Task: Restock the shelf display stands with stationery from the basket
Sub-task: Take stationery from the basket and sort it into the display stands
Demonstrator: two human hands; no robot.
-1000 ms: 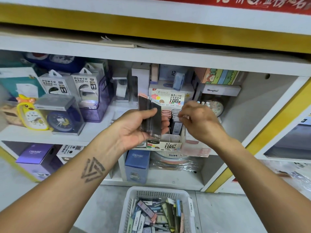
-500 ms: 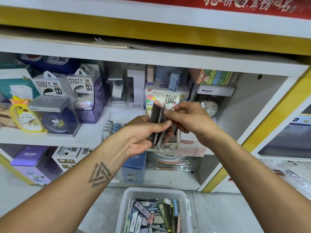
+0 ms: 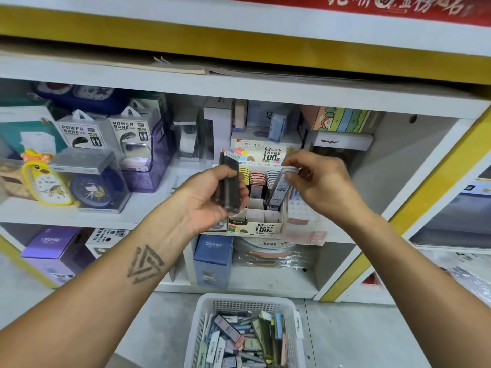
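Your right hand (image 3: 322, 185) has come away from the stack: half a second ago its fingertips were at the bundle in your left hand (image 3: 204, 203), and now it pinches a single lead case (image 3: 280, 188) by its top end and tilts it down over the right-hand column of the display stand (image 3: 261, 208). The case's lower end is already between the stand's dividers; whether it touches the bottom you cannot tell from here. Your left hand has shifted a little to the left and its fingers curl round the remaining stack of cases (image 3: 229, 181), held upright just in front of the stand's left columns. So one more case is on its way into a slot, and by the look of it several rounds remain: the stack is still thick and the basket (image 3: 210, 312) on the floor below holds many more mixed cases.

The stand sits on the middle shelf (image 3: 148, 208), at its front edge. Left of it stand power bank boxes (image 3: 103, 134), a yellow duck clock (image 3: 46, 181) and a blue clock in a clear box (image 3: 93, 187). Below are purple boxes (image 3: 53, 248) and a blue box (image 3: 212, 258). A yellow-trimmed frame (image 3: 435, 187) borders the unit on the right.
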